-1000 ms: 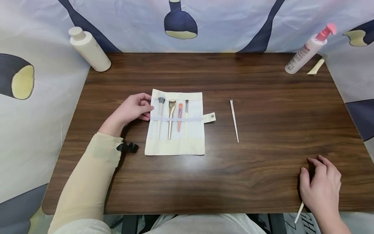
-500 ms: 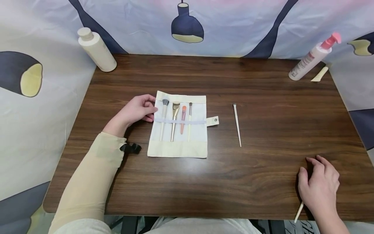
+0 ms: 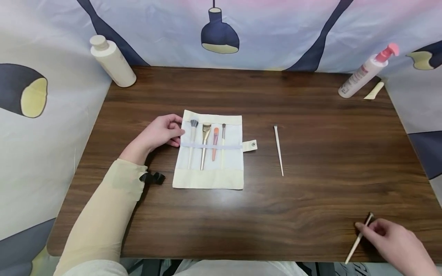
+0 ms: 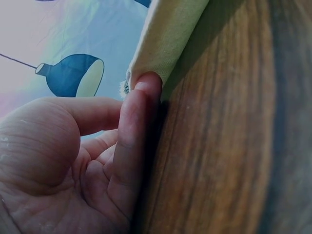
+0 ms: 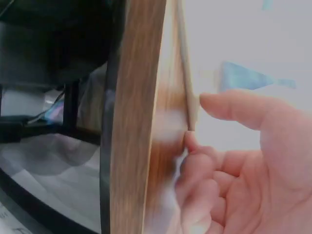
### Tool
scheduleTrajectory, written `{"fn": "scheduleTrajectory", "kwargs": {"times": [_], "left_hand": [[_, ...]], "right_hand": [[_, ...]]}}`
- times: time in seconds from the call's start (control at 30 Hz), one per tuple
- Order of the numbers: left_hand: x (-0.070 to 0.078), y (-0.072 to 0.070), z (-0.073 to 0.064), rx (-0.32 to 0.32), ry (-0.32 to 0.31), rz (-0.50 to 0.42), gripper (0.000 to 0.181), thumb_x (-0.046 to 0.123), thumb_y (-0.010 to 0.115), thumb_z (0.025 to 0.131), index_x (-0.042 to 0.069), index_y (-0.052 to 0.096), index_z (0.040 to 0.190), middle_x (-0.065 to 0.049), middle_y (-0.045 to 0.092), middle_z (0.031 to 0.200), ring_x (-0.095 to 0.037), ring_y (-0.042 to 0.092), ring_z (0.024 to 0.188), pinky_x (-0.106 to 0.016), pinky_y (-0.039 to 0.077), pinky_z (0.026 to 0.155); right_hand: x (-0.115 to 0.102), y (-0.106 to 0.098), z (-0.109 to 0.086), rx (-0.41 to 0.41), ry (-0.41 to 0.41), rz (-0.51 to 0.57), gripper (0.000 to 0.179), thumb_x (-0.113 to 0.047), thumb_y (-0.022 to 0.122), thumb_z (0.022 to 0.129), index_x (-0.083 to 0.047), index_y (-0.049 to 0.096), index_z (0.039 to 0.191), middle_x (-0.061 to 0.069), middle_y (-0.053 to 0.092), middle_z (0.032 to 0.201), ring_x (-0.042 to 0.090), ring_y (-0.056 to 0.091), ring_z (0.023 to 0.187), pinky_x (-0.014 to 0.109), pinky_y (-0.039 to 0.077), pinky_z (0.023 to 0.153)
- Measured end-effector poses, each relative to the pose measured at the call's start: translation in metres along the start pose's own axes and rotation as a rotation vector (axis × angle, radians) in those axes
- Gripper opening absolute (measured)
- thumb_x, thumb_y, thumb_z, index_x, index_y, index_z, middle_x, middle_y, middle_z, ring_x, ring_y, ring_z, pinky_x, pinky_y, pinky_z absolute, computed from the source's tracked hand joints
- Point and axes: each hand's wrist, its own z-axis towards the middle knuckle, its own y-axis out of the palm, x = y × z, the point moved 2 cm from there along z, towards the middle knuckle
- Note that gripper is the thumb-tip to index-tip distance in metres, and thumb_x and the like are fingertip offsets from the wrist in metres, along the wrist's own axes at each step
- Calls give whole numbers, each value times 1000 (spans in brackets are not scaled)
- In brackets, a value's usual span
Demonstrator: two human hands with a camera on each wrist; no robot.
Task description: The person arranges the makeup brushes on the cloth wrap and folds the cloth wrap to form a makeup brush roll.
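A cream fabric brush roll (image 3: pixel 208 179) lies unfolded on the table. Under its elastic band sit several makeup brushes, among them a gold one (image 3: pixel 206 132) and a small orange-pink one (image 3: pixel 215 142). My left hand (image 3: pixel 161 132) pinches the roll's left edge; in the left wrist view thumb and finger meet at the cloth (image 4: pixel 165 41). At the table's front right, my right hand (image 3: pixel 397 239) pinches a slim pale-handled makeup brush (image 3: pixel 355 246) between thumb and fingers, its handle end past the table edge. Another thin white brush (image 3: pixel 278 149) lies loose right of the roll.
A white capped bottle (image 3: pixel 115 63) stands at the back left. Towards the back right is a pump bottle with a pink top (image 3: pixel 362 74), beside a small cream piece (image 3: pixel 374 91). Printed cloth hangs behind the brown wooden table (image 3: pixel 310 214). A snap tab (image 3: pixel 250 145) sticks out from the roll.
My right hand has turned and shifted down and right, and now its fingertips pinch the brush that it mostly covered before. My left hand stays at the roll; the view shifted slightly.
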Motion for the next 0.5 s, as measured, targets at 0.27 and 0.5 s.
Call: {"fn": "scheduleTrajectory", "kwargs": {"times": [0.27, 0.5], "left_hand": [[-4, 0, -2, -10, -2, -30, 33, 7, 62, 102, 2, 52, 133, -11, 65, 81, -19, 68, 67, -34, 65, 66], [5, 0, -3, -30, 27, -27, 35, 8, 62, 102, -1, 50, 134, -10, 65, 81, -19, 69, 67, -34, 65, 66]], "right_hand": [[-17, -11, 4, -137, -59, 11, 35, -36, 57, 104, -4, 64, 90, -1, 63, 69, 16, 61, 64, 34, 45, 59], [-34, -20, 11, -99, -110, -9, 27, -31, 55, 98, -8, 65, 90, -5, 65, 67, 13, 62, 63, 32, 43, 60]]}}
